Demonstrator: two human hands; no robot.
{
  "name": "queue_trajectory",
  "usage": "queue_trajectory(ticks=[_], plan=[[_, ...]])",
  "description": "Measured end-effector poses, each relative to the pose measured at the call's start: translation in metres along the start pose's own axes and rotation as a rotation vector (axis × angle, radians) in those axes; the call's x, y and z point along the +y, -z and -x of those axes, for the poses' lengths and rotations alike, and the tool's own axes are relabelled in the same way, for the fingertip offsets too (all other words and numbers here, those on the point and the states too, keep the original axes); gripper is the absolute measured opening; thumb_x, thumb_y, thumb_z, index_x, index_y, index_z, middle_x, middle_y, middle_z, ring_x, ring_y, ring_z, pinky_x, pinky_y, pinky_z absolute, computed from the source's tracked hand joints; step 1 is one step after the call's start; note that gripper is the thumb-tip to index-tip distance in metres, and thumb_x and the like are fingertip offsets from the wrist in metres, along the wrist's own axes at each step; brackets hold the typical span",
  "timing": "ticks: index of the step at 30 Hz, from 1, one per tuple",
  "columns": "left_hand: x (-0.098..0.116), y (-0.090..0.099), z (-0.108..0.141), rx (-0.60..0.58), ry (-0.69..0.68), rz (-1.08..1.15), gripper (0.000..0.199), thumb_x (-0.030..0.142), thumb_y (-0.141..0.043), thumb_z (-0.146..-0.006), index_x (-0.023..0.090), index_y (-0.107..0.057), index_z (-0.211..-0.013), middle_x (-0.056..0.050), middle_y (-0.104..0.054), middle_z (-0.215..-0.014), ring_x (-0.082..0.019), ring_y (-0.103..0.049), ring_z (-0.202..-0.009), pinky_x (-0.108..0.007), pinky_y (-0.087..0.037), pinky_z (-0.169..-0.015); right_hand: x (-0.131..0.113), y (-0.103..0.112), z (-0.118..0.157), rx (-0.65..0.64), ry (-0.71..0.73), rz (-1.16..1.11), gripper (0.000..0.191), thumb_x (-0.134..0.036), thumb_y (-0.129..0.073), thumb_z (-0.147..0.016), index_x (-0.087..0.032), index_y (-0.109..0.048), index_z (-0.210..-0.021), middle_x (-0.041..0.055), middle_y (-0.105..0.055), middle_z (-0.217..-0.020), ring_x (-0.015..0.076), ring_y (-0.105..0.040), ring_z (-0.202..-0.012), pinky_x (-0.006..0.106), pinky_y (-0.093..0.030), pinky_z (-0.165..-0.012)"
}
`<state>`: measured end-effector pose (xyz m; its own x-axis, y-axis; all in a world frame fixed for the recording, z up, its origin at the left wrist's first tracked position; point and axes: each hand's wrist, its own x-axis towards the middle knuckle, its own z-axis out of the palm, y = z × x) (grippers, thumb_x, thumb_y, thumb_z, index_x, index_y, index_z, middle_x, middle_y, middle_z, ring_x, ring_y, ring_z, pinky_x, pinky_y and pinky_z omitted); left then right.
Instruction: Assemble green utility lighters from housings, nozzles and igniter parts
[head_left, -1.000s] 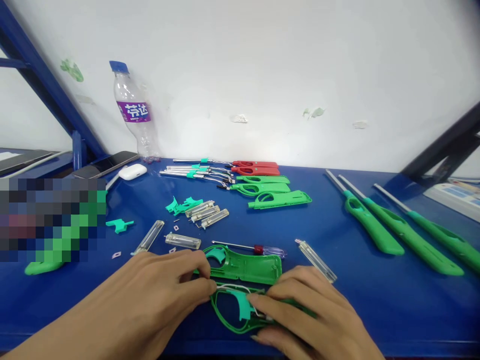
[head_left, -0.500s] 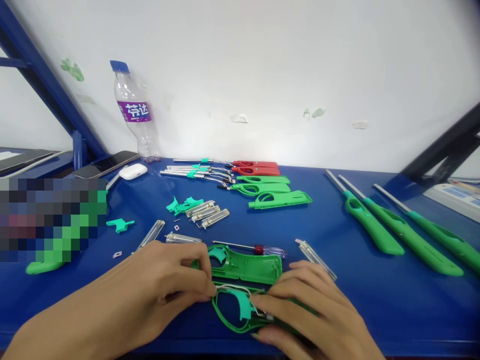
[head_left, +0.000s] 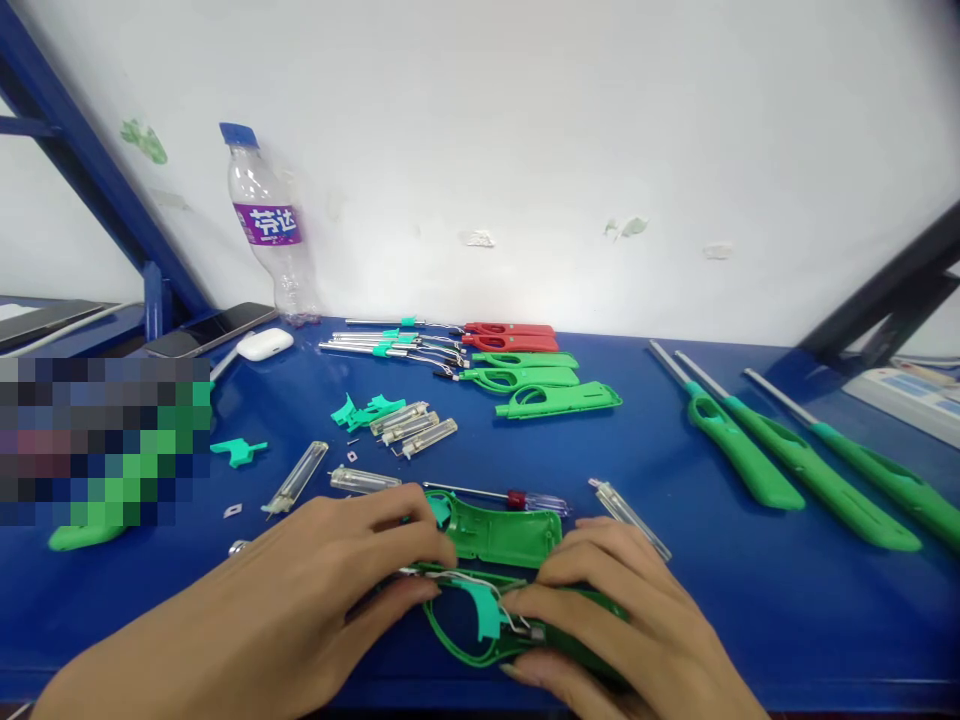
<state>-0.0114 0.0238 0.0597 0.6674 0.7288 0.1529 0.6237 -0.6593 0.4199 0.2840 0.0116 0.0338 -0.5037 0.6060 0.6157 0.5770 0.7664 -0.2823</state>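
A green lighter shell half (head_left: 459, 655) lies at the front, with a teal trigger (head_left: 486, 610) and white wires (head_left: 469, 578) in it. My left hand (head_left: 300, 590) pinches the shell's narrow left end, where the wires and a bit of metal show between thumb and fingers. On the right, my right hand (head_left: 622, 610) grips the wide handle part, its thumb below and a fingertip by the wires. Another green shell half (head_left: 506, 535) lies open just behind, with a teal piece at its left end, partly hidden by my left fingers.
Behind are a screwdriver (head_left: 544, 502), clear fuel tanks (head_left: 424, 436), teal triggers (head_left: 375, 411), metal rods (head_left: 367, 345) and red shells (head_left: 514, 336). Several green lighters (head_left: 750, 455) lie at right. A bottle (head_left: 274, 225), phone (head_left: 214, 330) and white case (head_left: 265, 344) stand or lie back left.
My left hand has shifted slightly right and its fingers now cover more of the rear shell's left end. A small metal piece now shows left of my left hand. My right hand has barely moved.
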Motion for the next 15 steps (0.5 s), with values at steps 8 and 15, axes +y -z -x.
queue_trajectory(ticks=[8, 15], plan=[[0.008, 0.001, -0.005, -0.015, -0.052, 0.001, 0.043, 0.005, -0.052, -0.109, 0.039, -0.073, -0.123, 0.006, -0.071, -0.115, -0.011, -0.069, -0.087, -0.024, -0.043, -0.074, -0.001, 0.0, 0.003, -0.029, -0.045, 0.005, 0.017, -0.049, -0.072, -0.107, -0.035, -0.08, -0.108, -0.0075, -0.077, -0.093, 0.0132, -0.073, -0.092, 0.024, -0.058, -0.091], [0.008, -0.015, -0.002, 0.118, -0.099, -0.16, 0.025, 0.024, -0.059, -0.109, 0.033, -0.078, -0.123, -0.002, -0.073, -0.107, -0.015, -0.07, -0.081, -0.023, -0.052, -0.075, 0.0, -0.002, 0.006, -0.056, -0.062, 0.006, 0.015, -0.049, -0.075, -0.105, -0.037, -0.079, -0.114, -0.0067, -0.076, -0.098, 0.015, -0.072, -0.095, 0.027, -0.06, -0.09]])
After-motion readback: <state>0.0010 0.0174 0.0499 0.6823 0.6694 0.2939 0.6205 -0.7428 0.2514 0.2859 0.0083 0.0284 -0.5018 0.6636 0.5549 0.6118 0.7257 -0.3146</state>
